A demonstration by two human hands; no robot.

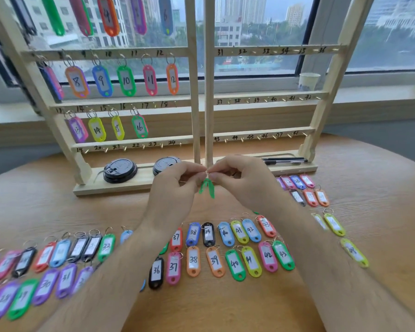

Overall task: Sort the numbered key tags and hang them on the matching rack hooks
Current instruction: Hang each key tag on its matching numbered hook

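Note:
Two green key tags [207,187] hang edge-on from small metal rings that my left hand [175,185] and my right hand [240,180] pinch together between fingertips, just in front of the wooden rack's base [120,185]. Their numbers are hidden. The rack [197,97] stands at the table's far side, with tags 8 to 12 [126,80] and 13 to 16 [97,129] on its left hooks. Hooks 17 and 18 [155,105], the 19–24 row and all hooks on the right half [268,99] are bare. Several numbered tags [235,264] lie in rows on the table.
Two black cup lids [120,170] and a black pen [284,160] rest on the rack's base. More tags lie in rows at the left [22,298] and in a cluster at the right [304,190]. A paper cup [309,81] stands on the window sill.

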